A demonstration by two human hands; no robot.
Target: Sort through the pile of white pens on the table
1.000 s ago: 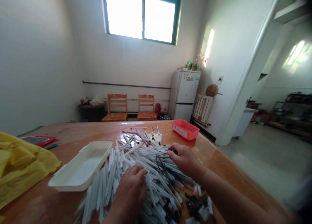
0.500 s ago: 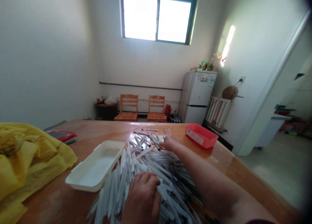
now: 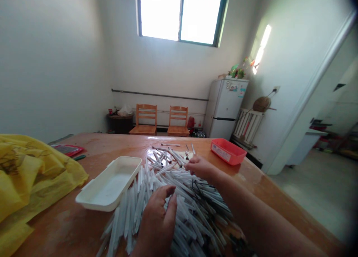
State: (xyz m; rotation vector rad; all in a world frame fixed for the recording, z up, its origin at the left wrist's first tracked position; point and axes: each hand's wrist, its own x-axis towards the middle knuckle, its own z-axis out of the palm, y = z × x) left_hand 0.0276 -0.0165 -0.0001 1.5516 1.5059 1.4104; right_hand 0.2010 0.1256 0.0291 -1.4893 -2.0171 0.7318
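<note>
A large heap of thin, whitish translucent plastic tubes (image 3: pixel 131 216) covers the near middle of the table. Over this heap is my left hand (image 3: pixel 158 221), its thumb and index finger curved with a gap between them and nothing visible inside. Farther out, my right hand (image 3: pixel 200 167) has its fingers pinched together at the heap's far edge. Whatever it holds is too small or hidden to make out. Just left of its fingertips lie several slim sticks with dark ends (image 3: pixel 160 157). Some thin black strands (image 3: pixel 201 188) lie on the heap's right side.
An open cream plastic box (image 3: pixel 112 190) stands left of the heap. A red plastic tray (image 3: pixel 229 152) sits at the table's far right. Yellow plastic sheeting (image 3: pixel 36 178) covers the left side, with a red-edged flat item (image 3: pixel 68 150) behind it. Two wooden chairs (image 3: pixel 147 119) stand beyond the table.
My left hand has turned, and its thumb and index finger have parted. My right hand has drawn slightly nearer, off the sticks with dark ends. The view has tilted down a little.
</note>
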